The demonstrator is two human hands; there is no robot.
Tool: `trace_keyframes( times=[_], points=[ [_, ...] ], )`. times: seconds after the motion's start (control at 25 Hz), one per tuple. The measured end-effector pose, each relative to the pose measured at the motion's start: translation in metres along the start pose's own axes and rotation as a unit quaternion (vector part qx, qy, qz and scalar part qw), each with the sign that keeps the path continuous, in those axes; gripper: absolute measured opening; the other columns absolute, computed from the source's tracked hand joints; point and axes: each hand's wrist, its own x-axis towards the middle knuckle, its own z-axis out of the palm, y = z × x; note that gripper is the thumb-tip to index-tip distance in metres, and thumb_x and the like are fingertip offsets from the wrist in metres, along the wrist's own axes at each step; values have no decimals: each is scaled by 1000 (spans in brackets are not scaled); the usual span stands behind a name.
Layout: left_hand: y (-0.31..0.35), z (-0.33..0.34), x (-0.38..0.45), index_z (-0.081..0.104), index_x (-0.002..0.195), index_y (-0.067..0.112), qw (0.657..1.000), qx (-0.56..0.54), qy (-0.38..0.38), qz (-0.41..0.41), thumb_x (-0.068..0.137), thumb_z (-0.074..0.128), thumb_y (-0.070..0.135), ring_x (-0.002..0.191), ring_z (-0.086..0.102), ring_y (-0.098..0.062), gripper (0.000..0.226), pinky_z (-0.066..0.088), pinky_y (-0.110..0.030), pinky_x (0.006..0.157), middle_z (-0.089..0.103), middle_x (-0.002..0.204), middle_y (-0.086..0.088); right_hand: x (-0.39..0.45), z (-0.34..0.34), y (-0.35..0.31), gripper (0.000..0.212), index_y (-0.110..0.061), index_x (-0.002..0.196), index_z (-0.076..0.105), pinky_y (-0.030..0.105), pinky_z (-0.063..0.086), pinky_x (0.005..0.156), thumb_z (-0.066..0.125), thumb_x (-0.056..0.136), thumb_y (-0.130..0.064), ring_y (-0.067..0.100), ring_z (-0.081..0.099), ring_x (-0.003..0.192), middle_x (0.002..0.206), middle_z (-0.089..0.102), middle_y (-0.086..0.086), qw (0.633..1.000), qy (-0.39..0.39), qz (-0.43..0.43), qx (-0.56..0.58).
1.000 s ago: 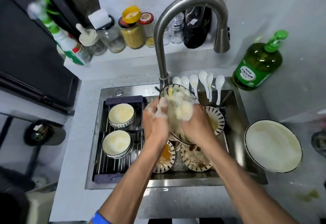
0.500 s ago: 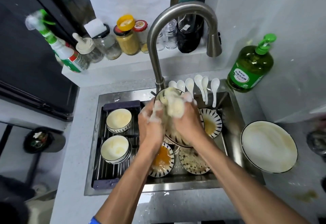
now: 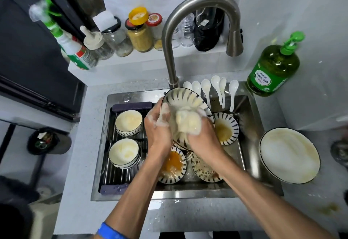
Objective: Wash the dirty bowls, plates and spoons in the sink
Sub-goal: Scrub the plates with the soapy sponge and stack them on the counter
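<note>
Right hand [image 3: 202, 135] closed on a sudsy cloth [image 3: 187, 123], pressing it into the face of a striped plate [image 3: 185, 97]; left hand [image 3: 157, 127] clamped on that plate's left rim, holding it tilted up over the sink [image 3: 250, 125], below the tap [image 3: 197, 7]. Beneath lie three more striped dishes — one with orange sauce [image 3: 172, 165], one brown-spotted [image 3: 204, 169], one behind at right [image 3: 225, 128] — all unwashed. Two soapy bowls [image 3: 128, 123] stand on the drying rack [image 3: 120, 174] at left; white spoons [image 3: 216, 90] lean along the sink's back edge; a large plate [image 3: 290, 155] rests on the worktop [image 3: 188, 218] at right. The scrub likely goes best with a firm rim grip — soap makes glazed ware slippery — and circular strokes reaching the edge.
</note>
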Motion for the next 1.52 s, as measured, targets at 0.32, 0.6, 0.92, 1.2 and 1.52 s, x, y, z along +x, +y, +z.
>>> trace_keyframes(
  times=[0.32,0.6,0.92,1.2,1.52],
  points=[
    [-6,1,-1,67,121,31,995,-28,68,71,99,55,34,107,64,1,25,47,-9,80,72,107,20,-13,9,15,48,-20,127,55,7,49,61,60,86,4,11,60,96,121,57,-2,999,16,45,14],
    [-22,2,-8,63,133,25,985,28,91,145,94,49,46,118,64,-23,47,52,-43,99,70,125,-8,-13,13,37,45,-22,119,65,19,53,77,59,80,0,15,62,104,115,63,-1,995,70,49,-42],
    [-12,1,-7,61,129,30,994,-1,84,66,97,55,35,113,65,-10,32,52,-35,98,72,116,8,-9,7,34,54,-13,132,57,28,57,85,68,80,-3,21,57,113,128,54,2,993,66,70,-62],
    [-5,-5,-3,74,99,20,999,-25,-10,18,87,57,48,84,61,-9,35,50,-34,80,70,84,-3,14,-9,13,52,-11,129,58,-4,36,78,62,81,7,19,55,110,129,55,3,986,139,62,-65],
    [-4,-1,-8,60,73,16,998,-17,-54,32,92,50,38,58,47,-2,31,37,-21,56,56,57,16,23,-10,4,39,-5,118,63,-4,36,66,62,80,6,16,60,102,111,59,-2,990,122,9,-66]
  ],
)
